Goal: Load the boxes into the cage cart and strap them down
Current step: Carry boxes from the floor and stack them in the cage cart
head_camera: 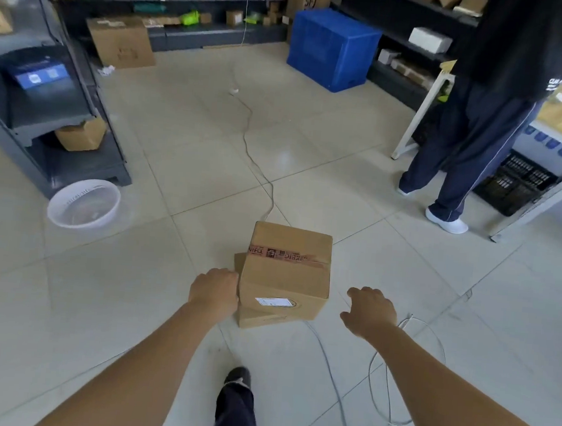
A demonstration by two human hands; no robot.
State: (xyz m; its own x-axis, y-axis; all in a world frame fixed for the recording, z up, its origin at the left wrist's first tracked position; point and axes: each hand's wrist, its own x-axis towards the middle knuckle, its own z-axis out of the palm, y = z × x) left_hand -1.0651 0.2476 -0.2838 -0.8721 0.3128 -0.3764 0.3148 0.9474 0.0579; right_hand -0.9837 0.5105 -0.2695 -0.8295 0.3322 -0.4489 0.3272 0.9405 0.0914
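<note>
Two brown cardboard boxes sit stacked on the tiled floor in front of me. The upper box (287,267) carries red printed tape across its top and a white label on its near face. Only the left corner and near bottom edge of the lower box (257,320) show beneath it. My left hand (213,290) rests against the left side of the stack, its fingers hidden behind the cardboard. My right hand (371,309) hovers a short way to the right of the boxes, fingers spread, touching nothing. No cage cart is visible.
A grey cable (391,372) loops on the floor by my right arm and runs away past the boxes. A white basin (83,202) lies at left by a grey shelf unit (45,110). A person (472,154) stands at right. A blue crate (333,49) is far back.
</note>
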